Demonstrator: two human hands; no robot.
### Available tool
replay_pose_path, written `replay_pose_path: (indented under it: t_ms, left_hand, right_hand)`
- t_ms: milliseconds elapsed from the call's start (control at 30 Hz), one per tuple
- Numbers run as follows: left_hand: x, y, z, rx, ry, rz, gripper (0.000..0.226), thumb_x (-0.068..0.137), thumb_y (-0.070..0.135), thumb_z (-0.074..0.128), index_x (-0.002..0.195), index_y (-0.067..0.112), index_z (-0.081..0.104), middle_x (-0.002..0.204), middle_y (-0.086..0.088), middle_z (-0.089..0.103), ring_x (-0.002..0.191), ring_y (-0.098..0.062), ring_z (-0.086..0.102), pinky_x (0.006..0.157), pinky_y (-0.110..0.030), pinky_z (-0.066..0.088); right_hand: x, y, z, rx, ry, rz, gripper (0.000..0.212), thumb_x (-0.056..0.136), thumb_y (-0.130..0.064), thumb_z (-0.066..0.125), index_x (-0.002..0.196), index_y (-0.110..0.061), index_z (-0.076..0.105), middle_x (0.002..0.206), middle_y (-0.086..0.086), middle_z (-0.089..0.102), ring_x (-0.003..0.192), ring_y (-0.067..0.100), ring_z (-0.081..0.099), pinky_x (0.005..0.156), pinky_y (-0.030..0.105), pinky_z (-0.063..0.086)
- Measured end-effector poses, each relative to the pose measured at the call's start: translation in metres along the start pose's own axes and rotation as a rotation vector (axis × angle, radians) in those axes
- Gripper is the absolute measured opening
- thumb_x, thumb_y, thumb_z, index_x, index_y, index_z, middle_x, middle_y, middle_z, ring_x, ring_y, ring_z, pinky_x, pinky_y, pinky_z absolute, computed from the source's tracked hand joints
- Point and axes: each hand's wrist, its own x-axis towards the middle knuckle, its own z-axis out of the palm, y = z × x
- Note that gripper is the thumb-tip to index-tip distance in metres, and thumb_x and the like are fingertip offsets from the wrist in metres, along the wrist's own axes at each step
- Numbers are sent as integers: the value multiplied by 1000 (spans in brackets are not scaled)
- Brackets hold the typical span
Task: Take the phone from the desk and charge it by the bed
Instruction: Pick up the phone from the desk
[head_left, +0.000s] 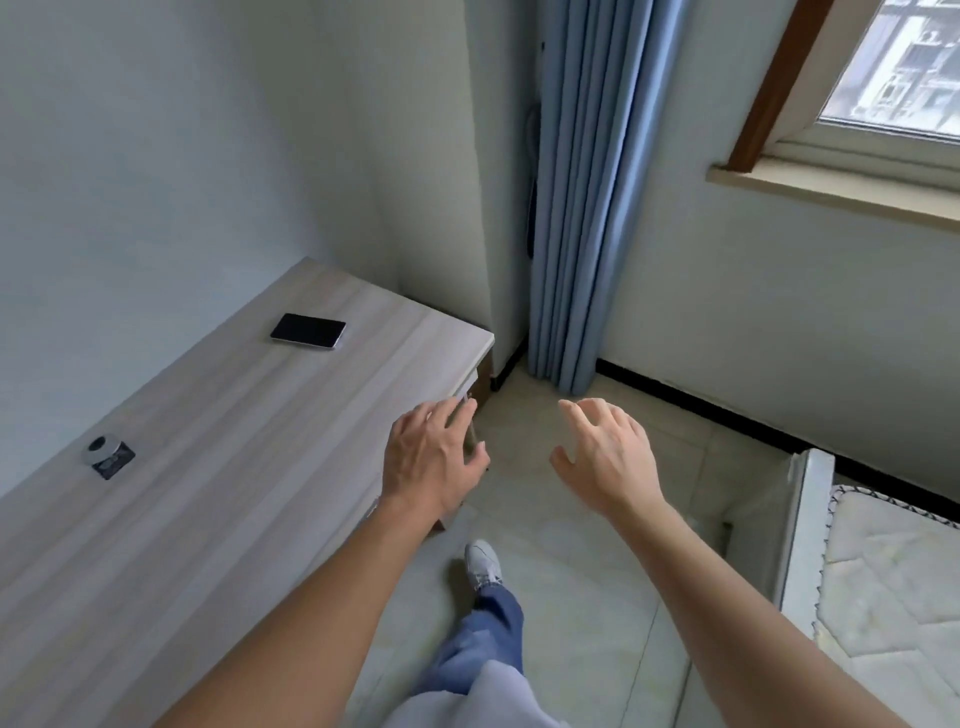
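Observation:
A black phone (308, 330) lies flat, screen up, on the far part of the light wooden desk (208, 467) along the left wall. My left hand (434, 457) hovers over the desk's right edge, fingers apart and holding nothing, well short of the phone. My right hand (605, 454) is stretched out over the tiled floor, also open with nothing in it. The bed (893, 582) with its bare quilted mattress shows at the lower right. No charger or cable is visible.
A small round silver object on a dark card (108, 455) sits on the desk's left side. Blue curtains (587, 197) hang in the corner beside a window (893, 67). My leg and grey shoe (483, 564) stand on the tiled floor between desk and bed.

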Motion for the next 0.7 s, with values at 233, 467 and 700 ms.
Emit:
replay_pose_path:
  t_ms: [233, 467, 700]
  left_hand:
    - [92, -70, 14, -4, 3, -119, 51, 89, 45, 53, 133, 20, 57, 133, -4, 63, 116, -25, 59, 91, -41, 50]
    - [165, -165, 23, -24, 30, -293, 53, 91, 48, 51, 136, 21, 55, 134, -3, 63, 118, -22, 58, 94, -38, 49]
    - [186, -229, 34, -55, 46, -556, 50, 88, 47, 59, 129, 19, 61, 124, -5, 68, 111, -25, 63, 88, -41, 51]
  right_hand:
    - [133, -36, 22, -31, -52, -125, 54, 81, -34, 63, 132, -18, 55, 126, 7, 62, 119, 31, 57, 101, 43, 44]
    - [259, -100, 50, -80, -131, -269, 56, 89, -43, 53, 140, -24, 44, 141, 7, 54, 130, 29, 50, 110, 44, 38]
    - [335, -156, 79, -88, -238, -423, 55, 89, -43, 51, 140, -25, 43, 143, 6, 51, 131, 29, 48, 111, 44, 37]
